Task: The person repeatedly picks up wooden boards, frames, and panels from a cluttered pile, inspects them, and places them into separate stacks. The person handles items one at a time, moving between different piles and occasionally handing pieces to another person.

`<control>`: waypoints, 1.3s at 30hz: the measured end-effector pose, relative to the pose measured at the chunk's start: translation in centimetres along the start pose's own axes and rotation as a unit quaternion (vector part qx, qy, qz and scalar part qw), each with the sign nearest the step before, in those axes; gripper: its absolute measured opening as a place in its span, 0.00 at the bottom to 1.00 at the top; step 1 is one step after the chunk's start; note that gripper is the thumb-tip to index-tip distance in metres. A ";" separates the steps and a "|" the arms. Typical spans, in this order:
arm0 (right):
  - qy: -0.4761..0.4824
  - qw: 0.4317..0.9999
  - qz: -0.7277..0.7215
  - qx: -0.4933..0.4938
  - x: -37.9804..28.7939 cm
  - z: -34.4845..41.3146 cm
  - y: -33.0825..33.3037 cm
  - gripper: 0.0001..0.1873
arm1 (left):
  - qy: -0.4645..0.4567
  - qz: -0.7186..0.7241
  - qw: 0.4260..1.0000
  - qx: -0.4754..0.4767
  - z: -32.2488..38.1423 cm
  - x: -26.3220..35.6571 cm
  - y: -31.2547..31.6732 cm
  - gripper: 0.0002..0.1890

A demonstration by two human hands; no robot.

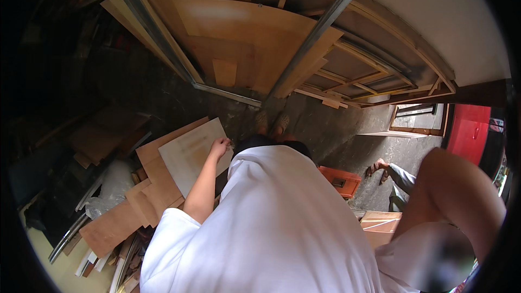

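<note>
My left hand is at the right edge of a pale square board, with the fingers curled; whether it grips the edge or something small is unclear. Brown boards lie beneath and beside the pale one. My right arm is raised and bent at the right, and its hand is out of view. Before me, large plywood sheets lean upright behind a metal frame, with a small wooden rectangle low against them.
An orange case stands on the floor to my right. A person's legs are beyond it. Wooden frames lean at the upper right. Plastic wrap and wood offcuts crowd the lower left.
</note>
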State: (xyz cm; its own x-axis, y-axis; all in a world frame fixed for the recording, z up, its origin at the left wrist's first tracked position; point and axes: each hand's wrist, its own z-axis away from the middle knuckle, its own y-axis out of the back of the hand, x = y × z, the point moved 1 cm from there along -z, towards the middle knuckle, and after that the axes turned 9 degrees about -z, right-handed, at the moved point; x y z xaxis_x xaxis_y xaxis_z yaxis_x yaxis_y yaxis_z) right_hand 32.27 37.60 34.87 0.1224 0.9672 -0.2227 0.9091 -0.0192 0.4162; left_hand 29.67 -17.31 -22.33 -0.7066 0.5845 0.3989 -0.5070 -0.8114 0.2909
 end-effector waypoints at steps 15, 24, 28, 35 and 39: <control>-0.196 0.405 -0.075 -0.890 8.2 51.7 -11.5 0.25 | 0.039 0.012 0.999 0.022 3.9 -2.9 -2.9 0.16; -0.123 0.499 -0.132 -0.847 17.5 68.9 -3.3 0.16 | -0.266 0.114 0.952 0.104 5.5 23.2 1.9 0.12; -0.373 0.517 -0.191 -0.746 19.1 58.9 -9.9 0.14 | -0.503 0.203 0.826 0.154 11.6 43.7 6.4 0.13; -0.602 0.605 -0.294 -0.430 18.9 47.6 -16.2 0.15 | -0.597 0.315 0.715 0.183 24.8 64.6 11.3 0.18; -0.567 0.594 -0.342 -0.457 18.1 47.3 -16.4 0.17 | -0.542 0.401 0.729 0.119 26.0 68.9 12.6 0.18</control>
State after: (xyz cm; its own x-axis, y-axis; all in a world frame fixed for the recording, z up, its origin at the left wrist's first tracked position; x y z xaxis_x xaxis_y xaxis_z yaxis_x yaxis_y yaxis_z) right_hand 38.35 43.40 -17.65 0.5092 -0.1332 -0.8503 0.3689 0.9264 0.0757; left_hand -12.55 12.85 31.47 0.1418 -0.3139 0.9388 0.0461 -0.9453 -0.3230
